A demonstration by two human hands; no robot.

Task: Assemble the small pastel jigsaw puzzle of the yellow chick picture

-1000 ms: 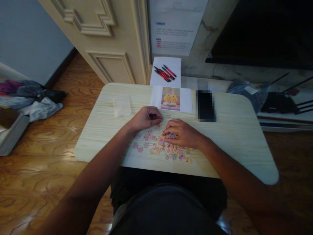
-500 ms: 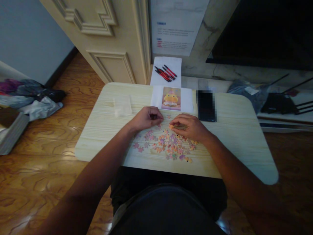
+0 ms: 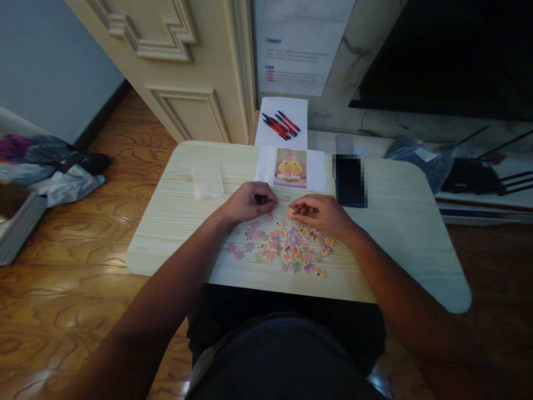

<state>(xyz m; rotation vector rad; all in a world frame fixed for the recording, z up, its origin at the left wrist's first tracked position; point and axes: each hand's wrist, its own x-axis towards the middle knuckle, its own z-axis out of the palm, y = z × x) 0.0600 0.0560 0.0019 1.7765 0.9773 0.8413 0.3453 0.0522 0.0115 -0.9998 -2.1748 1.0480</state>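
Both forearms reach forward and angle inward, bringing the hands close together. The left hand (image 3: pixel 250 201) is curled into a loose fist (knuckles up). The right hand (image 3: pixel 320 214) lies palm down, fingertips (image 3: pixel 293 210) pinched together.

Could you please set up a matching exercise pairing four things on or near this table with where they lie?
Things:
1. red and black pens
2. yellow chick picture
3. dark flat phone
4. loose pastel puzzle pieces

Places:
A. table's near edge, by both hands
B. white sheet beyond the table
C. right of the picture
D. table's far edge, centre

Pairs: 1-B, 2-D, 3-C, 4-A
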